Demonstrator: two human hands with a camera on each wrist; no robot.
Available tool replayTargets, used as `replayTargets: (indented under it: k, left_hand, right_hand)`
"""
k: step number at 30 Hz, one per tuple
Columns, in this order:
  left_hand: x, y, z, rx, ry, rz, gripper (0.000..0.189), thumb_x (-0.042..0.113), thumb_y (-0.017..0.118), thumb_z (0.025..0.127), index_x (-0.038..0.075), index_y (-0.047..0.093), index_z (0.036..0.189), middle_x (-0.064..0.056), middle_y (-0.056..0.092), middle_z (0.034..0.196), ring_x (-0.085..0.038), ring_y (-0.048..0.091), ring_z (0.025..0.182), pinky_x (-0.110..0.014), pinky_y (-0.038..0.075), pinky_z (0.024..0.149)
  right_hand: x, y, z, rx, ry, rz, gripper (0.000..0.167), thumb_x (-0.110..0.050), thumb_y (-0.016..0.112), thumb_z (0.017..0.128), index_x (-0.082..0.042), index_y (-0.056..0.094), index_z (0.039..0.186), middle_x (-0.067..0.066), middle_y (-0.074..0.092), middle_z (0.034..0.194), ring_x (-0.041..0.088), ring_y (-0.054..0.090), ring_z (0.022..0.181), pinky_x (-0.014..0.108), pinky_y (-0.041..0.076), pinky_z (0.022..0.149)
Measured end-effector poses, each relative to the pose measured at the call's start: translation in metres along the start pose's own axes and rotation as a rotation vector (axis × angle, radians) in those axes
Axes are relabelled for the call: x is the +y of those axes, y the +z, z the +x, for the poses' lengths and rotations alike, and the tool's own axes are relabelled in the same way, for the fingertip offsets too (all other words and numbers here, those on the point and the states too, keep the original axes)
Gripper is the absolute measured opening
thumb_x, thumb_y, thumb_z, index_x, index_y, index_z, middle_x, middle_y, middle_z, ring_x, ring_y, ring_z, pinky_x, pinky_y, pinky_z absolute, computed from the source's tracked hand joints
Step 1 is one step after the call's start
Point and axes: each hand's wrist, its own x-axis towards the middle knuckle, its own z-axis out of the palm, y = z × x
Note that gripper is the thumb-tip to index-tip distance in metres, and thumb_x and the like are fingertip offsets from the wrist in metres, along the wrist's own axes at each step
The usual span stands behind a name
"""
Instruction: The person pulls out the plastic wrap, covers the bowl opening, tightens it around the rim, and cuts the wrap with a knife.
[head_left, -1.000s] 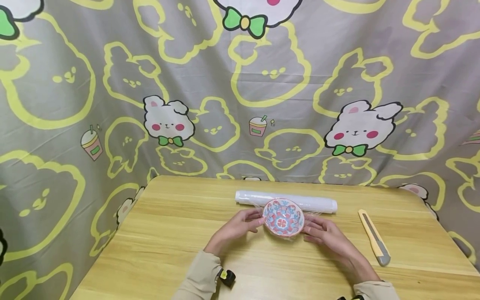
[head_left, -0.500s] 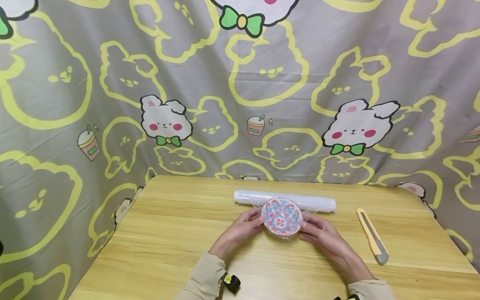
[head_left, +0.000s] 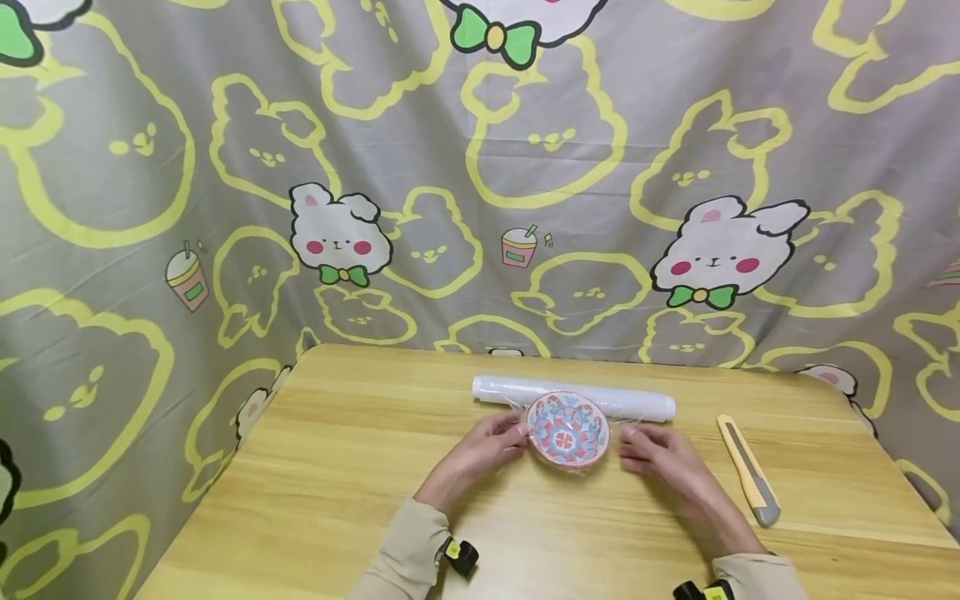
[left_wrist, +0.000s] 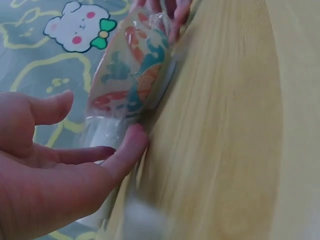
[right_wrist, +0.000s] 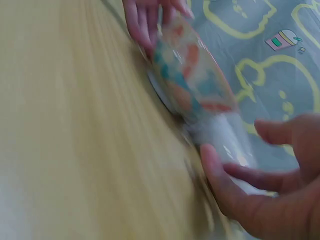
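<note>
A patterned bowl point(head_left: 567, 429) in red, blue and white stands tilted towards the head camera, with clear plastic wrap point(left_wrist: 150, 25) over it and loose at its edges. At its left side is my left hand point(head_left: 487, 450); in the left wrist view its thumb is off the bowl and its fingers lie close to the wrapped side. Whether they touch, I cannot tell. My right hand point(head_left: 663, 458) is apart from the bowl on the right, its fingers loosely bent with nothing between them.
A long white roll of plastic wrap point(head_left: 637, 406) lies just behind the bowl. To the right is a yellow and grey utility knife point(head_left: 748, 473). The wooden table point(head_left: 360, 417) ends at a patterned curtain point(head_left: 427, 150).
Half a second ago both hands were at the bowl's sides. My right hand has since moved off to the right, while the left stays near the rim. The bowl remains in place.
</note>
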Motion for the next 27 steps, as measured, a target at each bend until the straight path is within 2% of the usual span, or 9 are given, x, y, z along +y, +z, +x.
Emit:
replayTargets:
  k: [4, 6, 8, 11, 14, 15, 18, 22, 27]
  left_hand:
    - [-0.004, 0.006, -0.013, 0.1, 0.008, -0.053, 0.057, 0.002, 0.059, 0.101, -0.014, 0.033, 0.149, -0.024, 0.056, 0.123, -0.031, 0.062, 0.109, -0.046, 0.053, 0.105]
    - [-0.008, 0.013, -0.021, 0.143, 0.012, -0.119, 0.058, -0.001, 0.06, 0.099, -0.013, 0.032, 0.147, -0.021, 0.055, 0.119, -0.029, 0.061, 0.105, -0.046, 0.056, 0.101]
    - [-0.011, 0.021, -0.029, 0.178, 0.01, -0.205, 0.059, -0.002, 0.06, 0.097, -0.012, 0.031, 0.147, -0.019, 0.054, 0.117, -0.027, 0.059, 0.103, -0.045, 0.057, 0.098]
    - [-0.013, 0.035, -0.039, 0.244, -0.005, -0.362, 0.061, -0.004, 0.059, 0.096, -0.011, 0.028, 0.148, -0.021, 0.053, 0.119, -0.026, 0.058, 0.102, -0.047, 0.057, 0.098]
    - [-0.011, 0.052, -0.046, 0.338, -0.003, -0.537, 0.064, -0.011, 0.052, 0.094, -0.01, 0.023, 0.151, -0.024, 0.048, 0.126, -0.027, 0.056, 0.107, -0.05, 0.053, 0.104]
    - [-0.01, 0.058, -0.048, 0.363, -0.003, -0.588, 0.066, -0.013, 0.05, 0.093, -0.01, 0.021, 0.152, -0.025, 0.045, 0.128, -0.028, 0.055, 0.111, -0.052, 0.05, 0.107]
    - [-0.007, 0.078, -0.051, 0.401, 0.0, -0.704, 0.071, -0.018, 0.043, 0.091, -0.011, 0.012, 0.154, -0.03, 0.035, 0.139, -0.039, 0.045, 0.128, -0.057, 0.038, 0.117]
    - [-0.004, 0.097, -0.049, 0.406, 0.036, -0.776, 0.076, -0.023, 0.037, 0.087, -0.017, 0.002, 0.154, -0.041, 0.016, 0.153, -0.051, 0.02, 0.147, -0.056, 0.023, 0.124]
    - [-0.001, 0.11, -0.044, 0.423, 0.087, -0.782, 0.075, -0.022, 0.037, 0.088, -0.019, -0.001, 0.153, -0.041, 0.007, 0.159, -0.052, 0.012, 0.15, -0.058, 0.022, 0.123]
  right_hand:
    - [-0.011, -0.019, -0.004, 0.296, -0.158, -0.303, 0.052, -0.028, 0.058, 0.106, 0.013, 0.051, 0.137, 0.032, 0.062, 0.122, 0.011, 0.069, 0.081, 0.022, 0.061, 0.071]
    - [-0.017, -0.023, -0.003, 0.424, -0.27, -0.412, 0.043, -0.027, 0.06, 0.105, 0.007, 0.061, 0.131, 0.027, 0.065, 0.121, 0.005, 0.066, 0.082, 0.015, 0.057, 0.069]
    - [-0.021, -0.021, 0.003, 0.493, -0.381, -0.491, 0.031, -0.022, 0.061, 0.104, 0.002, 0.067, 0.123, 0.022, 0.069, 0.116, 0.004, 0.063, 0.089, 0.014, 0.055, 0.074]
    - [-0.028, -0.012, 0.018, 0.444, -0.514, -0.546, 0.022, -0.012, 0.062, 0.102, 0.002, 0.07, 0.118, 0.02, 0.07, 0.115, 0.02, 0.064, 0.104, 0.033, 0.056, 0.094]
    - [-0.034, -0.004, 0.038, 0.338, -0.586, -0.614, 0.019, -0.006, 0.062, 0.101, 0.002, 0.07, 0.115, 0.022, 0.069, 0.116, 0.039, 0.062, 0.113, 0.06, 0.047, 0.104]
    - [-0.036, -0.003, 0.044, 0.298, -0.593, -0.631, 0.018, -0.005, 0.062, 0.101, 0.003, 0.071, 0.115, 0.023, 0.069, 0.117, 0.043, 0.06, 0.115, 0.063, 0.045, 0.105]
    - [-0.042, 0.001, 0.059, 0.188, -0.581, -0.697, 0.017, -0.002, 0.061, 0.1, 0.003, 0.071, 0.113, 0.024, 0.068, 0.117, 0.046, 0.059, 0.117, 0.064, 0.046, 0.103]
    - [-0.049, 0.007, 0.071, 0.06, -0.531, -0.759, 0.019, -0.001, 0.06, 0.101, 0.003, 0.07, 0.116, 0.023, 0.07, 0.117, 0.044, 0.062, 0.113, 0.06, 0.052, 0.096]
    - [-0.053, 0.012, 0.081, -0.029, -0.468, -0.791, 0.023, -0.003, 0.057, 0.102, 0.002, 0.069, 0.121, 0.021, 0.07, 0.121, 0.041, 0.063, 0.113, 0.058, 0.054, 0.096]
